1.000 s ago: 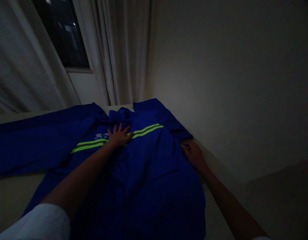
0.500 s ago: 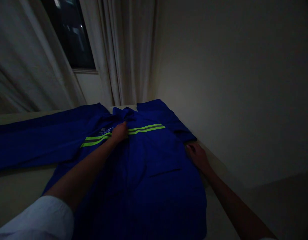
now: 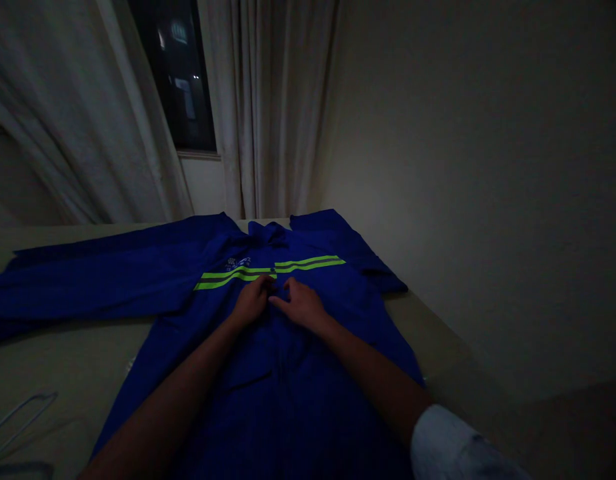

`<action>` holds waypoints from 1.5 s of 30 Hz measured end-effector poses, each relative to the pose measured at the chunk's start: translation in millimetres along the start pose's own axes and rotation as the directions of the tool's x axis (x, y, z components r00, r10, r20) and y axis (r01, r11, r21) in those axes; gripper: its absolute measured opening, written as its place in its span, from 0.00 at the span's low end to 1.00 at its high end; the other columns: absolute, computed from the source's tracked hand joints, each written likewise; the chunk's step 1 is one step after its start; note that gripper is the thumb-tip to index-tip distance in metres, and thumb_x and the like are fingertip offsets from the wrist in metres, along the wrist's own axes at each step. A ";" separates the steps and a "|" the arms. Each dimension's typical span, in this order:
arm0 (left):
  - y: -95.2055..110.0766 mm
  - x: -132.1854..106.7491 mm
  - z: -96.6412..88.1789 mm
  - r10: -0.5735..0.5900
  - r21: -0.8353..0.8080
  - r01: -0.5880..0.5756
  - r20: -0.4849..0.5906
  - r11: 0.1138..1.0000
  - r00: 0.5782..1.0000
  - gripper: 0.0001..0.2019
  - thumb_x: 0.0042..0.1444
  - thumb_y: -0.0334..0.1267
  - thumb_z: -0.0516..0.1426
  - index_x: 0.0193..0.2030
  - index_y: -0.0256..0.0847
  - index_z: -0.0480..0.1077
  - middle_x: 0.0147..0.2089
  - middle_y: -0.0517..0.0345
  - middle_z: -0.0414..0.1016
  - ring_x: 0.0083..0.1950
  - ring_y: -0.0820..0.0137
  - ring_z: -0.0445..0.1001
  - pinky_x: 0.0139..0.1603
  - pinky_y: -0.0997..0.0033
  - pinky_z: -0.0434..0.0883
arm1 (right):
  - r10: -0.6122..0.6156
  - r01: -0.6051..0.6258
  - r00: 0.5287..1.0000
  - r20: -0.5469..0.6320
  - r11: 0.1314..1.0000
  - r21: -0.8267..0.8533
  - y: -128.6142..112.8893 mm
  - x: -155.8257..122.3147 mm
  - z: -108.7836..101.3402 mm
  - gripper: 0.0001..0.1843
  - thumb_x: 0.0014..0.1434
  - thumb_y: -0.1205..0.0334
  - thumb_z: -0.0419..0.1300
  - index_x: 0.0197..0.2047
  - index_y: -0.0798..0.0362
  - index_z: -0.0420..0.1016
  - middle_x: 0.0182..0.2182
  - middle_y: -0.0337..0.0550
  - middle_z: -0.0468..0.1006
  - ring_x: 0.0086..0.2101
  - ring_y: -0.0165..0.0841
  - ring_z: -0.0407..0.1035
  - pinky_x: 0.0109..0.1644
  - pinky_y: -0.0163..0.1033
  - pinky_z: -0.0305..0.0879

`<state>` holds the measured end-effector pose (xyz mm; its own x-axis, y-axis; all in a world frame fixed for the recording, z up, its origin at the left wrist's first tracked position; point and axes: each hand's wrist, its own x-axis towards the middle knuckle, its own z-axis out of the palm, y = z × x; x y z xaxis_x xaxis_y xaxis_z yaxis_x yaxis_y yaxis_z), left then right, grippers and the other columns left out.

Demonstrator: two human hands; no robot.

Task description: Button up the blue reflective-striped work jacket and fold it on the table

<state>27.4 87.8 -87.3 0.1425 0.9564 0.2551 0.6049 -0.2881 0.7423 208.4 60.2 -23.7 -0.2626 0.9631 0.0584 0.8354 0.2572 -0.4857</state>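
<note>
A blue work jacket [image 3: 308, 373] with yellow-green and grey chest stripes lies front up, its sleeves spread to the sides. My left hand [image 3: 252, 301] is at the front opening just below the stripes, fingers curled down and closed on the jacket's front edge. Close beside it, my right hand [image 3: 304, 303] hovers over or lightly touches the other side of the opening, thumb and forefinger apart. A small dark button [image 3: 273, 271] shows at the stripe near my left fingertips. White print [image 3: 238, 263] sits on the chest above the left-hand stripe.
The jacket rests on a pale, flat surface [image 3: 83, 360] that meets a wall [image 3: 463, 200] on the right. A thin wire hanger [image 3: 25, 413], partly out of view, lies at the lower left. Light curtains [image 3: 278, 113] hang behind, beside a dark window [image 3: 181, 80].
My right hand has moved from the jacket's right side to the front opening. My left hand has come slightly down the opening. The view has shifted, bringing the wire hanger into sight.
</note>
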 end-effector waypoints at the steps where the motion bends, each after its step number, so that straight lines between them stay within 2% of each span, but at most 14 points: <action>1: -2.6 1.1 -0.9 -0.013 -0.060 0.012 -0.011 0.998 1.000 0.21 0.57 0.25 0.48 0.53 0.40 0.72 0.47 0.51 0.83 0.49 0.64 0.81 0.55 0.62 0.75 | 0.026 -0.025 0.999 0.025 0.999 -0.035 -3.3 9.5 10.2 0.21 0.61 0.50 0.68 0.51 0.51 0.72 0.42 0.50 0.81 0.43 0.44 0.76 0.46 0.43 0.66; 3: -4.7 2.6 -2.7 -0.013 -0.113 0.011 -0.016 0.994 1.000 0.21 0.55 0.24 0.48 0.51 0.41 0.72 0.45 0.53 0.84 0.47 0.65 0.82 0.54 0.63 0.75 | 0.051 -0.051 0.998 0.025 0.998 -0.025 3.7 21.6 23.1 0.20 0.58 0.61 0.68 0.52 0.52 0.71 0.41 0.49 0.80 0.44 0.44 0.76 0.47 0.43 0.66; 4: -4.7 3.2 -3.7 -0.002 -0.106 0.002 -0.004 0.994 1.000 0.20 0.54 0.24 0.48 0.49 0.42 0.73 0.44 0.53 0.83 0.47 0.65 0.81 0.53 0.63 0.75 | 0.050 -0.050 0.999 0.015 0.998 0.042 11.9 24.6 26.3 0.20 0.57 0.65 0.66 0.52 0.51 0.70 0.39 0.46 0.80 0.42 0.42 0.76 0.46 0.42 0.66; 6: -3.9 4.5 -6.3 0.038 -0.056 -0.034 0.065 0.998 0.997 0.16 0.53 0.25 0.51 0.44 0.41 0.74 0.43 0.53 0.83 0.45 0.64 0.81 0.51 0.63 0.75 | 0.041 -0.045 0.999 0.019 0.955 0.295 31.5 26.6 28.3 0.22 0.55 0.68 0.65 0.53 0.49 0.69 0.35 0.39 0.78 0.36 0.36 0.75 0.41 0.38 0.67; 8: -3.0 5.8 -9.5 0.106 -0.010 -0.106 0.165 0.994 0.981 0.13 0.52 0.27 0.55 0.43 0.40 0.75 0.43 0.52 0.82 0.45 0.63 0.79 0.51 0.63 0.74 | 0.042 -0.070 0.997 0.062 0.813 0.578 47.8 26.3 27.2 0.24 0.54 0.65 0.65 0.53 0.48 0.67 0.32 0.34 0.75 0.30 0.31 0.71 0.35 0.35 0.66; 10: -2.7 6.6 -12.1 0.176 0.005 -0.183 0.239 0.983 0.955 0.13 0.52 0.30 0.59 0.45 0.40 0.77 0.45 0.51 0.81 0.47 0.62 0.78 0.52 0.63 0.73 | 0.031 -0.108 0.993 0.118 0.664 0.740 56.1 26.0 25.3 0.24 0.53 0.61 0.67 0.52 0.47 0.68 0.31 0.32 0.73 0.28 0.29 0.69 0.31 0.32 0.65; 13: -2.3 6.3 -12.7 0.202 0.049 -0.218 0.231 0.975 0.952 0.09 0.59 0.34 0.59 0.44 0.41 0.78 0.45 0.50 0.79 0.48 0.61 0.77 0.53 0.61 0.71 | -0.007 -0.122 0.987 0.159 0.601 0.790 55.4 26.4 23.0 0.25 0.49 0.61 0.69 0.50 0.49 0.71 0.32 0.33 0.74 0.29 0.28 0.68 0.32 0.32 0.65; 17: 0.2 3.5 -11.1 0.177 0.069 -0.193 0.190 0.979 0.966 0.07 0.64 0.36 0.57 0.42 0.42 0.78 0.42 0.51 0.79 0.46 0.61 0.76 0.51 0.61 0.70 | -0.045 -0.071 0.991 0.126 0.622 0.780 50.7 26.2 23.6 0.30 0.47 0.64 0.69 0.55 0.49 0.72 0.34 0.33 0.74 0.29 0.26 0.69 0.35 0.32 0.65; 23: 2.8 0.2 -13.5 0.143 -0.049 -0.138 0.127 0.989 0.982 0.08 0.64 0.39 0.58 0.44 0.42 0.78 0.42 0.53 0.81 0.44 0.63 0.78 0.48 0.63 0.72 | 0.110 -0.081 0.994 -0.017 0.823 0.562 52.8 24.3 33.5 0.24 0.51 0.57 0.70 0.51 0.50 0.73 0.29 0.33 0.73 0.28 0.29 0.69 0.32 0.33 0.64; 26: 1.5 -0.8 -12.8 0.116 -0.101 -0.103 0.133 0.990 0.984 0.08 0.64 0.39 0.59 0.44 0.42 0.78 0.43 0.52 0.83 0.45 0.63 0.79 0.49 0.63 0.73 | 0.087 -0.066 0.996 -0.021 0.870 0.489 50.3 22.4 33.7 0.19 0.54 0.57 0.70 0.48 0.51 0.74 0.29 0.34 0.75 0.29 0.31 0.71 0.33 0.35 0.65; 31: -1.6 -0.6 -9.9 0.110 -0.129 -0.091 0.145 0.987 0.983 0.11 0.62 0.36 0.59 0.50 0.41 0.77 0.45 0.52 0.82 0.45 0.62 0.79 0.50 0.63 0.73 | -0.016 0.029 0.999 -0.030 0.873 0.486 43.2 19.3 28.9 0.23 0.57 0.63 0.66 0.57 0.47 0.73 0.31 0.32 0.75 0.28 0.28 0.71 0.34 0.33 0.65; 36: -0.1 -1.2 -9.6 0.162 -0.007 -0.164 0.170 0.986 0.972 0.23 0.63 0.31 0.57 0.64 0.45 0.72 0.45 0.53 0.81 0.47 0.63 0.77 0.53 0.62 0.71 | -0.016 0.026 1.000 -0.025 0.874 0.485 41.1 20.4 29.2 0.17 0.57 0.62 0.67 0.51 0.49 0.76 0.30 0.34 0.77 0.29 0.29 0.71 0.34 0.34 0.66; 39: 0.0 -1.7 -9.5 0.180 0.077 -0.197 0.185 0.977 0.966 0.21 0.66 0.33 0.56 0.64 0.46 0.74 0.46 0.51 0.80 0.48 0.61 0.75 0.52 0.62 0.69 | 0.005 0.009 1.000 -0.028 0.877 0.481 42.0 21.5 31.3 0.16 0.56 0.62 0.67 0.49 0.50 0.76 0.30 0.35 0.77 0.28 0.29 0.72 0.34 0.34 0.66; 45: -2.3 -1.4 -8.3 0.184 0.088 -0.203 0.182 0.975 0.966 0.19 0.67 0.34 0.56 0.63 0.41 0.75 0.46 0.49 0.79 0.46 0.62 0.75 0.50 0.64 0.69 | -0.016 0.042 0.998 -0.063 0.901 0.433 41.5 19.4 31.8 0.12 0.59 0.62 0.65 0.47 0.48 0.75 0.27 0.32 0.75 0.27 0.30 0.71 0.33 0.35 0.64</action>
<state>19.3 86.7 -84.2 0.3916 0.8795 0.2705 0.6303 -0.4705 0.6175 222.6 87.1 -70.5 -0.2450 0.9619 0.1212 0.5323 0.2379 -0.8124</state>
